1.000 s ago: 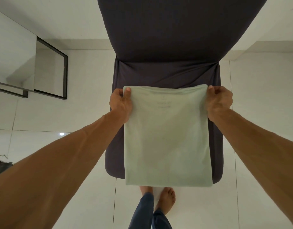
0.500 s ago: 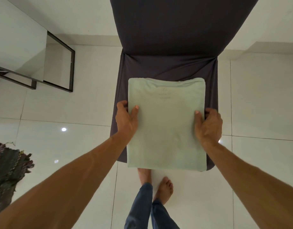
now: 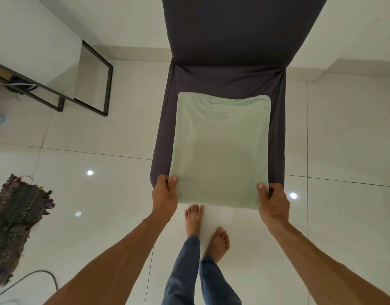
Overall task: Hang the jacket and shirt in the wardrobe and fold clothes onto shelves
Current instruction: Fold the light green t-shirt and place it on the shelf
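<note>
We found the pale green folded garment [image 3: 220, 150] lying flat on the seat of a dark-covered chair [image 3: 277, 137], its near edge overhanging the front of the seat. Our left hand [image 3: 164, 197] was closed on the near left corner, thumb on top of the cloth and fingers beneath. Our right hand [image 3: 273, 201] gripped the near right corner in the same manner, thumb [image 3: 260, 187] pressed on the upper face. The far edge lay just short of the chair back. Our bare feet [image 3: 193, 219] stood on the white tiled floor [image 3: 101, 194] below the overhanging edge. A dark woven mat [image 3: 15, 223] lay well apart at left, near a black-framed glass table [image 3: 95, 75].
</note>
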